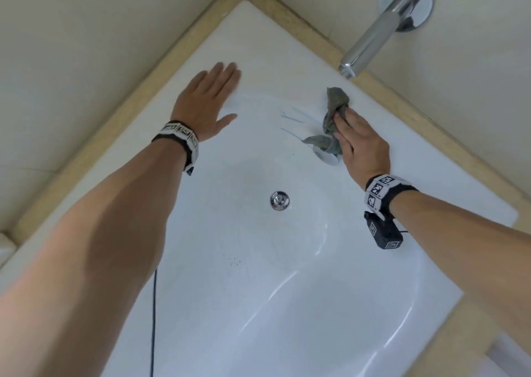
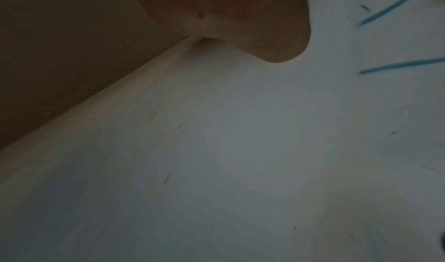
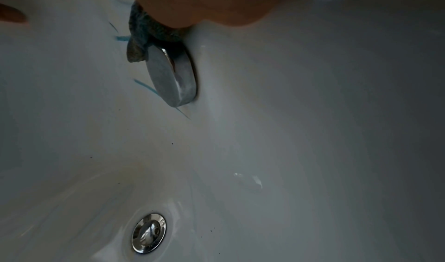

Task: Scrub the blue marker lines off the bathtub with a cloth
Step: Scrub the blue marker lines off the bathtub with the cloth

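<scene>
Against the end wall of the white bathtub (image 1: 258,304), several thin blue marker lines (image 1: 293,118) slant across the enamel, short and slightly uneven, between the two hands. No brand or readable writing shows anywhere; the wristbands (image 1: 382,189) carry only black-and-white square code patterns. The right hand (image 1: 359,143) lies flat with straight fingers, pressing a crumpled grey-green cloth (image 1: 333,117) against the tub wall just above the round chrome overflow cover (image 1: 326,155); one fold of the cloth drapes onto that cover. The lines nearest the cloth run under its edge. The left hand (image 1: 205,102) is released, fingers straight and together, palm flat on the tub's rim and upper wall, holding nothing. A chrome drain plug (image 1: 279,200) sits on the tub floor below the lines, and a chrome spout (image 1: 373,31) projects from the tiled wall above the cloth.
</scene>
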